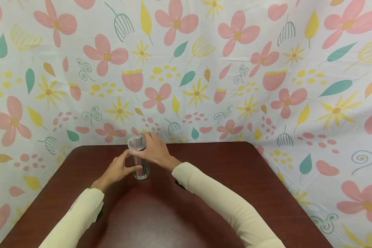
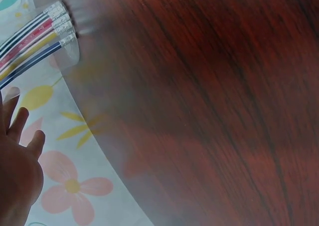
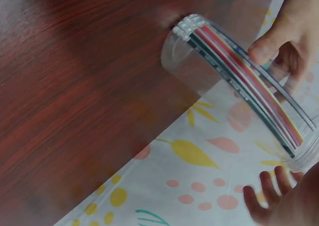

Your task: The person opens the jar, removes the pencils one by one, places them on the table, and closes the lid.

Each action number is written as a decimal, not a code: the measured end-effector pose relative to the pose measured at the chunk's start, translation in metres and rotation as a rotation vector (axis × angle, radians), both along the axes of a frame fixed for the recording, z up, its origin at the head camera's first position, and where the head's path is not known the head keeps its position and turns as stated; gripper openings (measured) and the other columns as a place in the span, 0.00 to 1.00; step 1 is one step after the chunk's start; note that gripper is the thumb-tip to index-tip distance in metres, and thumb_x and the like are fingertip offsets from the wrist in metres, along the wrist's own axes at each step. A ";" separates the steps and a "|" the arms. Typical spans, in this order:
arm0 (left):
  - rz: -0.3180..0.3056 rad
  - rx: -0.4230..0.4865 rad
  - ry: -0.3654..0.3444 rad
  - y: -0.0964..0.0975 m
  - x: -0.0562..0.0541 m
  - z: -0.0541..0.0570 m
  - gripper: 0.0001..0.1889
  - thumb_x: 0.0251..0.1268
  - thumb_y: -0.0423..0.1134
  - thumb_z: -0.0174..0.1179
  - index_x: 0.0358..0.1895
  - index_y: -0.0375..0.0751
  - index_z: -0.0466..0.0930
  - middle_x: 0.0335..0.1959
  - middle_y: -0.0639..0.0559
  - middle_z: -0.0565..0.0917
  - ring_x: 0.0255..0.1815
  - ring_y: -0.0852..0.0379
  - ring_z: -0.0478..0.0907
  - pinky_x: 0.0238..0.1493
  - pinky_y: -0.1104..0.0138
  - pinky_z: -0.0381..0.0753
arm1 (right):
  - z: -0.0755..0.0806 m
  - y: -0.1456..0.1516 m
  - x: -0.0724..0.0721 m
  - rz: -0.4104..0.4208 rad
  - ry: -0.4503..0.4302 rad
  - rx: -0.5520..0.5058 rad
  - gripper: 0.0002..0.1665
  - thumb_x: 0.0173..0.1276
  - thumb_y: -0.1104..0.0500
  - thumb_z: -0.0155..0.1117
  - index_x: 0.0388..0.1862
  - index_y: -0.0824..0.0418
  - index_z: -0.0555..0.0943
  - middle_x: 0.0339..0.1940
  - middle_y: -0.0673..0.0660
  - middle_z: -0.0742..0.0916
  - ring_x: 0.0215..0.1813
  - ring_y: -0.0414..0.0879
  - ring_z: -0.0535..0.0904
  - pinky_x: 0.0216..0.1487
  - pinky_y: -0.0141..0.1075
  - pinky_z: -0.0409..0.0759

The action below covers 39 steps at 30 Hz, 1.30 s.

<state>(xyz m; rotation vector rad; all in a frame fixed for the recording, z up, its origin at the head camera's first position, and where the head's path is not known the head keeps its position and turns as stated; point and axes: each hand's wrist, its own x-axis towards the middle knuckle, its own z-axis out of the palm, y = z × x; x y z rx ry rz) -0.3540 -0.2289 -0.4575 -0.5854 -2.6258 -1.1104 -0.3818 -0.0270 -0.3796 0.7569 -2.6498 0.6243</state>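
Sleeves [image 1: 226,201] cross brown table [image 1: 210,165], jar [image 3: 234,89] before floral cloth [image 1: 254,93].

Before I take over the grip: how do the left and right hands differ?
The left hand holds the body of the clear container; the right hand is up at its lid. The left hand sits lower, the right hand higher. Both are bare and on the same container.
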 end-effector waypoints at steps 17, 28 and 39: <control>0.010 -0.029 -0.002 0.000 0.000 0.001 0.45 0.62 0.54 0.75 0.76 0.43 0.63 0.75 0.37 0.71 0.72 0.33 0.71 0.65 0.36 0.73 | 0.002 0.001 0.000 0.060 -0.040 -0.022 0.44 0.69 0.31 0.67 0.74 0.57 0.73 0.67 0.56 0.79 0.64 0.49 0.78 0.61 0.42 0.81; -0.027 -0.007 0.011 0.003 0.001 0.002 0.47 0.63 0.48 0.75 0.81 0.44 0.58 0.76 0.39 0.70 0.73 0.34 0.71 0.66 0.36 0.72 | -0.002 -0.007 0.003 -0.084 0.057 -0.042 0.54 0.59 0.20 0.65 0.69 0.57 0.73 0.59 0.53 0.79 0.55 0.47 0.79 0.55 0.44 0.80; -0.015 -0.012 -0.004 0.000 -0.001 0.000 0.47 0.62 0.53 0.76 0.79 0.41 0.60 0.77 0.38 0.69 0.74 0.35 0.70 0.66 0.37 0.72 | -0.002 -0.004 0.004 -0.027 0.065 -0.040 0.45 0.66 0.28 0.68 0.68 0.59 0.77 0.60 0.54 0.83 0.61 0.49 0.80 0.63 0.45 0.79</control>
